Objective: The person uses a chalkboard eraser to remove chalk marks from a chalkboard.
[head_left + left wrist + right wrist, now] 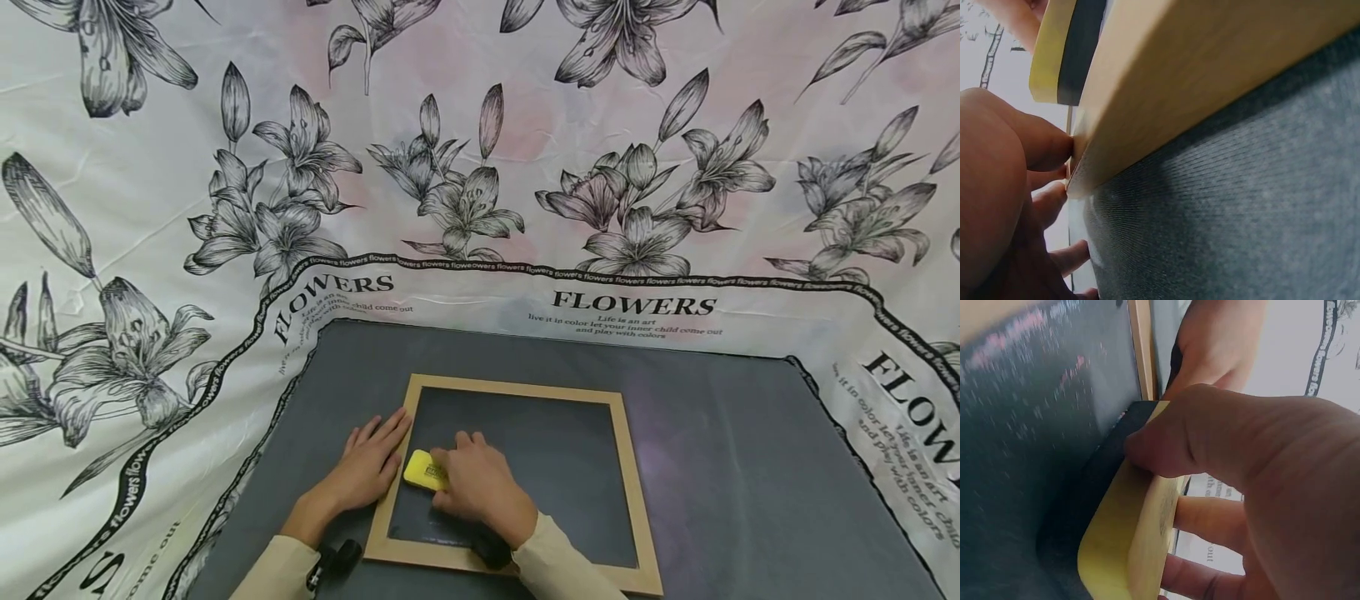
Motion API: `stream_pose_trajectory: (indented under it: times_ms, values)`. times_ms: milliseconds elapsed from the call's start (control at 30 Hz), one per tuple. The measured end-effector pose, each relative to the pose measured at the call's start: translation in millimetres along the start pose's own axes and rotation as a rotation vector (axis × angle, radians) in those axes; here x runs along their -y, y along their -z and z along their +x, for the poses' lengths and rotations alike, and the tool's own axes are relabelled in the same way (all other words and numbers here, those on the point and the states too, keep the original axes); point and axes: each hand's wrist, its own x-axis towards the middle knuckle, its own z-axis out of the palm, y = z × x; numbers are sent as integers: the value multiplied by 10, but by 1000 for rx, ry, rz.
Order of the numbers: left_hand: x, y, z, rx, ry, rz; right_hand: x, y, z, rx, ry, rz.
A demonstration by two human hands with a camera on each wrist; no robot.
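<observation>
A yellow board eraser [422, 471] with a dark felt underside lies against a small blackboard [551, 454], near its left side. My right hand [480, 483] grips the eraser, thumb on one long side and fingers across the other, as the right wrist view shows. Faint pinkish and white chalk traces mark the board surface [1029, 419] there. At the blackboard's left, my left hand [363, 471] rests with extended fingers touching the outer edge of the light wooden frame [628, 475]. The left wrist view shows its thumb and fingertips against that frame [1166, 94].
Beneath the board is a dark grey cloth panel [720, 467], bordered by a white tablecloth [465, 300] with flower drawings and lettering. Dark wrist straps [341, 558] sit at both cuffs. The right forearm [558, 558] crosses the frame's lower edge.
</observation>
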Motion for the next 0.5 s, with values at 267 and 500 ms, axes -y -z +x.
stream_pose_trajectory:
  times_ms: [267,500]
  values:
    - [1,0,-18,10,-3,-25,34,-1,-243,24,66,46]
    - [27,-15,-2,5,-8,-25,8,5,-388,24,113,87]
